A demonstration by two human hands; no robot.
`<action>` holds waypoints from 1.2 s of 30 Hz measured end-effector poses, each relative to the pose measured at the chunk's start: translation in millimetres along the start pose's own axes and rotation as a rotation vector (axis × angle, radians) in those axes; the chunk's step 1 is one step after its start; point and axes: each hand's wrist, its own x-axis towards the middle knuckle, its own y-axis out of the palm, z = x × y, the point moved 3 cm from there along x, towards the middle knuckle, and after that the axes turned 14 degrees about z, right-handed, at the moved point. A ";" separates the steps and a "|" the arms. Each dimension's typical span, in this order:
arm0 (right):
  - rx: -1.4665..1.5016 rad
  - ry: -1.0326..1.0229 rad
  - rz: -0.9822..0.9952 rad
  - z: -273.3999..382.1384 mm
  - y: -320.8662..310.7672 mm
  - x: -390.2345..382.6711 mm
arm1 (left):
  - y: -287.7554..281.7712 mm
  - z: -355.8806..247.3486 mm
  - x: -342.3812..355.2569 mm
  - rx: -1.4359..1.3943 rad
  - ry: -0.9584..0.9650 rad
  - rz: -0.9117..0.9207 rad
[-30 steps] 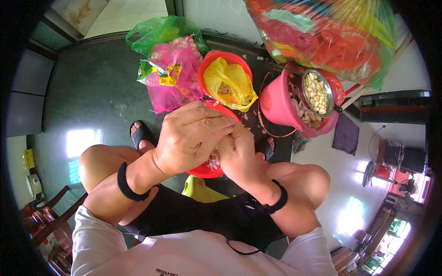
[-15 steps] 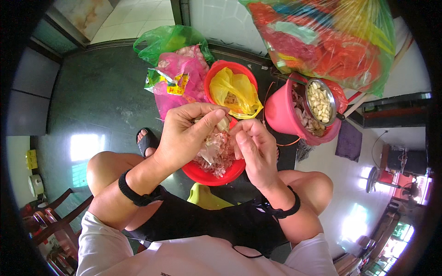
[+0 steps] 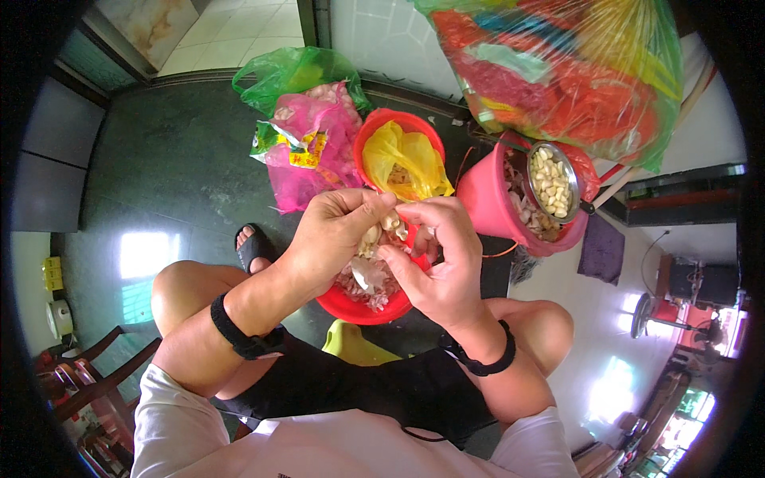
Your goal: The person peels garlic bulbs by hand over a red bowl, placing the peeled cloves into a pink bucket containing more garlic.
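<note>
Above a red basin (image 3: pixel 381 317) between my knees, my left hand (image 3: pixel 331 231) pinches a partly broken garlic bulb (image 3: pixel 373 239), with pale cloves and papery skin showing at its fingertips. My right hand (image 3: pixel 446 267) meets it from the right. Its thumb and bent forefinger close on the near side of the same garlic; the other fingertips are partly hidden. In the basin lie pinkish-white garlic cloves and loose skins (image 3: pixel 368 293), partly covered by my hands.
A yellow bag (image 3: pixel 414 159) lines a red bucket behind the basin. Left of it are a pink net sack (image 3: pixel 307 179) and a green bag (image 3: pixel 299 68). A pink bucket (image 3: pixel 482 191) holds skins and a metal bowl of peeled cloves (image 3: pixel 551 183). A large stuffed bag (image 3: pixel 574 80) is behind.
My right hand has turned and opened wider around the garlic, its thumb and forefinger now on either side. More pale cloves show between my hands. My left hand keeps its pinch, slightly lower.
</note>
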 end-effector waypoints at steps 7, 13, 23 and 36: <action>-0.168 -0.117 -0.076 -10.4 4.1 -5.2 | 4.3 5.9 3.6 0.122 0.122 0.016; 0.093 0.038 -0.107 -20.2 -0.4 -7.1 | 18.2 -11.7 -10.0 0.494 0.132 0.080; -0.005 0.039 -0.104 -14.4 2.6 -4.4 | 15.8 -23.1 -11.6 1.305 0.616 -0.054; -0.145 -0.023 -0.258 -18.4 4.3 -8.4 | 19.0 -21.2 -5.6 0.934 0.198 -0.108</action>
